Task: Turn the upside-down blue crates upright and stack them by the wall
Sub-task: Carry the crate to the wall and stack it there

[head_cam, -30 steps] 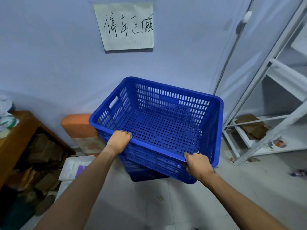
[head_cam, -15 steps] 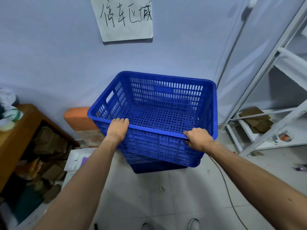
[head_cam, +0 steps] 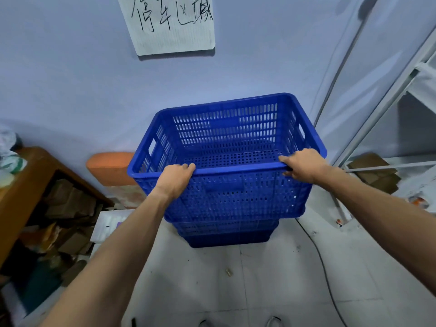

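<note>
An upright blue perforated crate (head_cam: 236, 197) sits level, nested into another blue crate (head_cam: 228, 237) that stands on the floor close to the pale blue wall. My left hand (head_cam: 174, 180) grips the top crate's near rim toward its left end. My right hand (head_cam: 304, 165) grips the same rim near the right corner. The lower crate shows only as a band below the top one; whether more crates lie under it I cannot tell.
A wooden desk (head_cam: 26, 185) with cardboard scraps under it stands at the left. An orange block (head_cam: 108, 169) leans on the wall behind the crates. White metal shelving (head_cam: 387, 109) rises on the right. A dark cable (head_cam: 320, 260) runs over the tiled floor.
The held crate went from tilted to level and came down onto the crate on the floor, nearer the wall. Both hands stayed on its near rim.
</note>
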`<act>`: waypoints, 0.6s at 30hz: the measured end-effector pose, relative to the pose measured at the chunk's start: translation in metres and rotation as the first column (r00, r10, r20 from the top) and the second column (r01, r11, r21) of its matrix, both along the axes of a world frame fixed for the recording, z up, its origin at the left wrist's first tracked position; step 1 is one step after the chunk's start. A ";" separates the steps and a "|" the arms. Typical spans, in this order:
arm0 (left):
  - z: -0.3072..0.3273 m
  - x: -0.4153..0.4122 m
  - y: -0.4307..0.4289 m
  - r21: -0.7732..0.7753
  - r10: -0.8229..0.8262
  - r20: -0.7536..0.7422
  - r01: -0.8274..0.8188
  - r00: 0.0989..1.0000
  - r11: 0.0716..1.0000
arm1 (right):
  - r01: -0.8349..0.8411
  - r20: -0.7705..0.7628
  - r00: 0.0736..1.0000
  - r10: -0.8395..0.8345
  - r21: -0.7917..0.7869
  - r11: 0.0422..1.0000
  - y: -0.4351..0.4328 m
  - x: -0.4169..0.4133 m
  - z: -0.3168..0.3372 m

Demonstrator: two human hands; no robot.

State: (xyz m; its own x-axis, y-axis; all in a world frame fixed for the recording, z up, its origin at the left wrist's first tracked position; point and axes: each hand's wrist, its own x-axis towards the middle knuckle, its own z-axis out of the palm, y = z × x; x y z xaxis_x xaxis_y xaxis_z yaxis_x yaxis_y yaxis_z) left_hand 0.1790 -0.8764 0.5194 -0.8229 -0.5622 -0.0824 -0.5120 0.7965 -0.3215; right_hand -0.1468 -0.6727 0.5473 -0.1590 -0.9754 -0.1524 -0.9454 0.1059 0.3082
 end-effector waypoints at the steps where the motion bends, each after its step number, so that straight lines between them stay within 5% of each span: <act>1: -0.002 0.001 0.003 0.001 -0.013 0.002 0.013 1.000 1.000 | -0.007 0.003 1.000 0.007 -0.013 1.000 0.004 -0.004 -0.008; 18: -0.016 -0.008 -0.014 -0.050 0.101 0.043 -0.099 0.994 0.994 | -0.047 0.012 0.999 0.049 -0.129 0.991 -0.035 -0.021 -0.057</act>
State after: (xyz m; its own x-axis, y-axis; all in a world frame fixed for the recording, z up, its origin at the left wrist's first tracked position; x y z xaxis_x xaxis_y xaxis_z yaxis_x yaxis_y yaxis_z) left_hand 0.1711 -0.8908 0.5030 -0.7582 -0.6459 -0.0893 -0.5727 0.7251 -0.3824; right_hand -0.1676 -0.7081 0.4908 -0.1104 -0.9935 -0.0270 -0.9547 0.0985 0.2809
